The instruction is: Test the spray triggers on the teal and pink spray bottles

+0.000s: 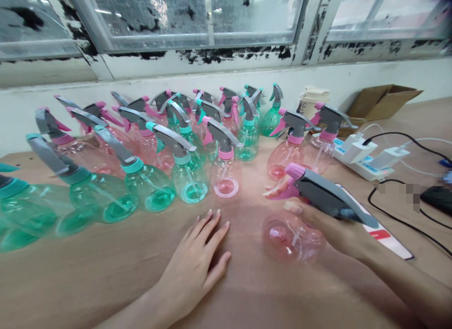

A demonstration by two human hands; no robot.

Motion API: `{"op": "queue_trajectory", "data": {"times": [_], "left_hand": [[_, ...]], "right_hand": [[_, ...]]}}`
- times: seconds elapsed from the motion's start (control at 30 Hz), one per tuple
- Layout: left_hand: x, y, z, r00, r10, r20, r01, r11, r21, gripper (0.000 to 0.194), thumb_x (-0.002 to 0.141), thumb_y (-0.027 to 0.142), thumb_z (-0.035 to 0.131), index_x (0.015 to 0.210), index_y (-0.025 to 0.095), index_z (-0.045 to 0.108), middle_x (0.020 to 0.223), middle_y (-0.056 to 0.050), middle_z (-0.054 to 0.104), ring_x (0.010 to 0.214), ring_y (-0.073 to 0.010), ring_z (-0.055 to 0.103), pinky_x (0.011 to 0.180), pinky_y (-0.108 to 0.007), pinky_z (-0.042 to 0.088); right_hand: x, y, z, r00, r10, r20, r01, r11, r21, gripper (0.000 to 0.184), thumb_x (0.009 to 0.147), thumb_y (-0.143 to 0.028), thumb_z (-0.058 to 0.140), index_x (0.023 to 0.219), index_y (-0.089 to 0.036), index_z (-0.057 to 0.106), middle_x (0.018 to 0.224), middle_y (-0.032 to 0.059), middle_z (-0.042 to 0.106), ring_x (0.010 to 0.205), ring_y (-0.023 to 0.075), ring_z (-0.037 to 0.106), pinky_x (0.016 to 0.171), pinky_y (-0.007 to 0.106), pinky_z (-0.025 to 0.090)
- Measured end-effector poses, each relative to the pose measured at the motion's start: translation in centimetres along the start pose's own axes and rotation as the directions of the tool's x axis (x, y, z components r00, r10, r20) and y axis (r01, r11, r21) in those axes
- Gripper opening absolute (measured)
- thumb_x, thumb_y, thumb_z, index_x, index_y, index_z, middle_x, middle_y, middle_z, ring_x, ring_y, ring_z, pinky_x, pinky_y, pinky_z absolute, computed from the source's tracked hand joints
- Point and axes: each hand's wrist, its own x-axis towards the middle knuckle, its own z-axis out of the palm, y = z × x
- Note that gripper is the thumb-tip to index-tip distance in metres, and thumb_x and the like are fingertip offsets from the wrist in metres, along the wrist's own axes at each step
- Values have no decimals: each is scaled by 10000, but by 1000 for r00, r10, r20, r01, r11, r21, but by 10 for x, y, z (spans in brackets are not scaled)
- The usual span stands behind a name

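Note:
My left hand (196, 267) lies flat on the wooden table (106, 272), palm down, fingers stretched out, holding nothing. My right hand (318, 220) is closed around a pink spray bottle (293, 237), gripping its neck under the grey sprayer head (328, 197) with a pink nozzle; a finger rests by the pink trigger. The bottle stands on the table just right of my left hand. The nearest standing bottle is a pink one (225, 171) a short way beyond my left fingertips.
Several green and pink spray bottles (151, 178) stand in rows across the far table up to the wall. A white power strip (363, 154) with plugs and black cables (399, 216), a paper cup (312, 100) and a cardboard box (381, 102) lie at the right.

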Motion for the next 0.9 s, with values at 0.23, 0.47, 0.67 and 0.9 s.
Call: {"op": "queue_trajectory", "data": {"times": [0.23, 0.47, 0.67, 0.9], "left_hand": [[-1, -1, 1, 1000, 11, -16, -10, 1000, 25, 451, 990, 357, 462, 1399, 171, 497, 1501, -129, 436, 1377, -301, 409, 1095, -507, 387], [-1, -1, 1, 999, 9, -38, -8, 1000, 16, 451, 988, 369, 461, 1396, 181, 499, 1493, -120, 451, 1372, -300, 417, 1094, -501, 390], [0, -1, 1, 1000, 9, -28, -9, 1000, -1, 457, 986, 352, 465, 1407, 174, 485, 1501, -120, 439, 1379, -305, 404, 1101, -506, 379], [-2, -3, 5, 999, 14, -43, -14, 1000, 7, 460, 994, 370, 441, 1412, 180, 478, 1505, -118, 434, 1385, -299, 396, 1100, -508, 377]], "right_hand": [[-1, 4, -2, 1000, 14, 3, -14, 1000, 15, 250, 818, -493, 684, 802, -247, 643, 726, 0, 654, 650, 186, 648, 676, 319, 560], [1, 13, -2, 999, -38, 5, 37, 994, 105, 224, 850, -435, 668, 997, -268, 693, 921, 12, 743, 790, 207, 709, 706, 312, 588], [5, 9, -4, 993, -104, 52, 101, 993, 56, 146, 821, -392, 700, 922, -286, 709, 657, 6, 658, 628, 216, 651, 499, 299, 521], [4, 12, -2, 995, -95, -24, 95, 995, 7, 107, 818, -378, 704, 833, -274, 685, 612, -35, 575, 522, 156, 544, 453, 271, 452]]}}
